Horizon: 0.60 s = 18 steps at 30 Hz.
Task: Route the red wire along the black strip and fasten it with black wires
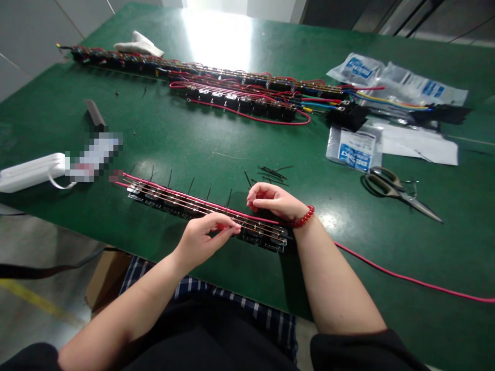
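A long black strip of modules [170,201] lies in front of me, with thin copper-coloured rods and a red wire [216,208] running along its top. Several thin black ties [192,184] stick up from its far side. Over the near edge of the strip, my left hand [204,237] is closed in a pinch. Whatever its fingertips hold is too small to make out. My right hand [278,201] is curled at the strip's far side, by a small heap of loose black cable ties [273,175]. Its fingers are closed, their contents hidden.
Scissors [402,193] lie on the right, near plastic bags [358,149] and white paper [419,144]. Longer wired strips [216,77] and a white glove [139,45] are at the back. A white device [33,171] sits at the left. The red wire trails off right.
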### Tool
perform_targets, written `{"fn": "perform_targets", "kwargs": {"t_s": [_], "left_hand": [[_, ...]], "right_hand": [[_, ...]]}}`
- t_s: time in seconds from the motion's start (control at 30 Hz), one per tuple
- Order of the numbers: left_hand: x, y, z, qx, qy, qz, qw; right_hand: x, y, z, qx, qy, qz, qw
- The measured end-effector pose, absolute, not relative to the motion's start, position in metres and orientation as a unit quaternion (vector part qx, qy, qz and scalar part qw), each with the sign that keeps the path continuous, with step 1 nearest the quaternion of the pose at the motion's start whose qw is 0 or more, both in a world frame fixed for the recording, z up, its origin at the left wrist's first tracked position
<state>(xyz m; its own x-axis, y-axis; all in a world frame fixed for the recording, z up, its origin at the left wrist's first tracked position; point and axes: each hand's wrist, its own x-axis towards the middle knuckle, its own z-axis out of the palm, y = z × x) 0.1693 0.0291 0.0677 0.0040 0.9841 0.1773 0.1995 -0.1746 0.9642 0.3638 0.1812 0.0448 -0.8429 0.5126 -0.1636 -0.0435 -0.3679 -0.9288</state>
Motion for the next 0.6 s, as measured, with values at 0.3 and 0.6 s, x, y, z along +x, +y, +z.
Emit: {"fn": "perform_targets", "kwargs": {"t_s": [0.3, 0.6], "left_hand": [[0.17, 0.0349, 0.0621, 0.563, 0.527, 0.495, 0.401], [0.1704, 0.0328, 0.0634, 0.592, 0.537, 0.459, 0.387]], "right_hand": [[0.3633, 0.1805, 0.0452, -0.202, -0.538, 0.8, 0.169], [0.363, 0.178, 0.0515, -0.2, -0.559, 0.795, 0.122]]}}
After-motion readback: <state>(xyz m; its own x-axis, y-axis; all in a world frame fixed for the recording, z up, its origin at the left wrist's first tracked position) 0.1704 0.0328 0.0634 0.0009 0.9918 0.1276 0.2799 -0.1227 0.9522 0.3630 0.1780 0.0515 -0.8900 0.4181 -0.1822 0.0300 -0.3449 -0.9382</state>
